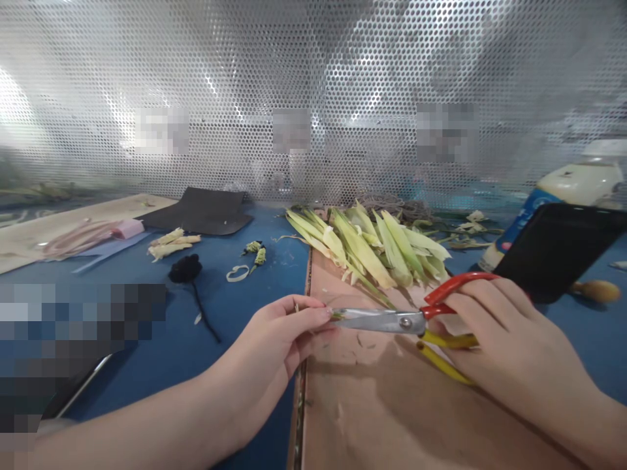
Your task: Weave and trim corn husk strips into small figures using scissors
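Observation:
My right hand (519,339) grips a pair of scissors (379,320) with a red handle and a yellow one. Their metal blades point left and look nearly closed. Between the thumb and fingers of my left hand (287,326) is a small green piece (337,316), mostly hidden by the fingertips. The blade tips meet it right at those fingertips; I cannot tell whether they cut into it. Below both hands lies a brown board (372,405) with tiny dark scraps on it. A pile of pale green corn husks (372,251) covers its far end.
On the blue table (264,274) at left are a black flower on a stem (186,269), small green braided pieces (259,254), husk scraps (171,243) and a black sheet (198,212). A phone (563,248) and a bottle (578,179) stand right. Perforated metal (313,78) rises behind.

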A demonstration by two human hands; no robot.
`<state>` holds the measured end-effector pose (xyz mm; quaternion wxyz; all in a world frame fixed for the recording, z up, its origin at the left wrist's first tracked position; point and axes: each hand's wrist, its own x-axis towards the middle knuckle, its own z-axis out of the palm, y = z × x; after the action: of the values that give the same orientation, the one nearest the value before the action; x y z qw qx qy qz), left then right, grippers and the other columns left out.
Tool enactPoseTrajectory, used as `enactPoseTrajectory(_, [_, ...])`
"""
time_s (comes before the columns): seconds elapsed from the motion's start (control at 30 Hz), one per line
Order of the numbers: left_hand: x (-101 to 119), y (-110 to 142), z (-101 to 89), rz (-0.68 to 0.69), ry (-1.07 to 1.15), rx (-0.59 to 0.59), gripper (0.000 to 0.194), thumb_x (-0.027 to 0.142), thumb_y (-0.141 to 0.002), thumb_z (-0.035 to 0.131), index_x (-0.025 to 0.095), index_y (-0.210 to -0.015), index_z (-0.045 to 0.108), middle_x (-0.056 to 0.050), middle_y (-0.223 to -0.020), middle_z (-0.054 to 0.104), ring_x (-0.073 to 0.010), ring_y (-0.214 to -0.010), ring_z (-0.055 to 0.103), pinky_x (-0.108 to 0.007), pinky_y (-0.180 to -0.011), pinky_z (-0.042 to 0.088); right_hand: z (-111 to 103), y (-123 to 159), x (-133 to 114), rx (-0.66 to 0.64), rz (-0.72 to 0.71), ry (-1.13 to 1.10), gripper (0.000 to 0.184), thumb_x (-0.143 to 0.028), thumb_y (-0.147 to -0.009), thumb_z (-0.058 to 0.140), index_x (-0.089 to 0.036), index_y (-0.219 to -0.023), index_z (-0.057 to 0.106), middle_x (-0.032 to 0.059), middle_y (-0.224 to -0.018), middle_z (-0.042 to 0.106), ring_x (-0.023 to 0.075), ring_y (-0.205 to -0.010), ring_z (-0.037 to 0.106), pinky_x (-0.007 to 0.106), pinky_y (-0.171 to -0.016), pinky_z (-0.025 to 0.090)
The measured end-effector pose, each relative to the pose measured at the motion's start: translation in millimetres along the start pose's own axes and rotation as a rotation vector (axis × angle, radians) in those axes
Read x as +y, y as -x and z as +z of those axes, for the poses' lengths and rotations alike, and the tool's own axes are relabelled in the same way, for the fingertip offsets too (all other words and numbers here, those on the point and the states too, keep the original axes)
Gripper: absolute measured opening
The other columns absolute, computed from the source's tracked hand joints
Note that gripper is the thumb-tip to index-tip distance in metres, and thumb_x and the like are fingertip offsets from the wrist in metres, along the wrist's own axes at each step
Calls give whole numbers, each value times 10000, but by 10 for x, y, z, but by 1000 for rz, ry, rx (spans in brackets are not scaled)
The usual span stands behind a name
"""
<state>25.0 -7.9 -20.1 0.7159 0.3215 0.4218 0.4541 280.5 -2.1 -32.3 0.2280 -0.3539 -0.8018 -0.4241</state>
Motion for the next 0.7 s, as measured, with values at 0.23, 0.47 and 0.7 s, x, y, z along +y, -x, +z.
enactPoseTrajectory(0.23, [6, 9, 10, 1, -4, 10, 96, 130, -749, 634, 156, -668, 592, 12, -767, 613, -80, -790, 591, -210, -869, 483, 35, -3, -14, -3, -11, -3, 111, -182, -799, 484, -150, -704, 533, 97, -781, 535, 236, -737, 470, 384, -667, 424])
enactPoseTrajectory(0.47, [-10, -5, -8, 11, 5, -6, 79, 145, -739, 649, 154, -678, 599, 7, -780, 604, -93, -824, 590, -220, -897, 477, 35, -3, -28, -7, 11, -15, 135, -196, -804, 506, -180, -672, 528, 84, -781, 537, 227, -735, 477, 380, -665, 425])
enactPoseTrajectory(0.7, [7, 13, 8, 6, 7, 0, 93, 145, -714, 667, 156, -659, 593, 7, -777, 598, -96, -822, 580, -222, -892, 475, 54, 26, -32, -7, 33, -1, 161, -227, -807, 504, -191, -649, 507, 74, -778, 517, 218, -730, 473, 372, -669, 433])
